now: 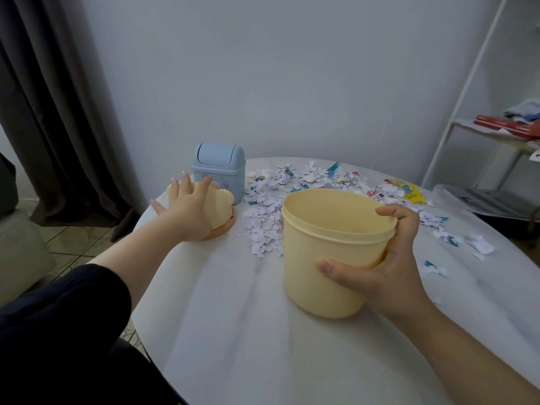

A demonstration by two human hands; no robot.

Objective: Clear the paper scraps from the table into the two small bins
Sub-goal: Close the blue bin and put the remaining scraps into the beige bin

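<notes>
two hands busy: right hand (pixel 388 270) wrapped round the tilted pale yellow round plastic bin (pixel 327 258), left hand (pixel 187 209) spread flat on its eared yellow lid (pixel 222 206). torn paper scraps (pixel 268 226) across the white table (pixel 233 331) behind; liable to scatter floorwards under a hasty sweep.

Dim, cool, even light; soft shadows; wide-angle bowing at edges; slight softness.

- A round white table (pixel 233 331) stood by the wall.
- A small blue plastic swing-lid bin (pixel 218 168) stood at its far left.
- A pale yellow eared lid with an orange rim (pixel 222 207) lay just before that.
- Torn white and coloured paper scraps (pixel 263 226) littered the far half.
</notes>
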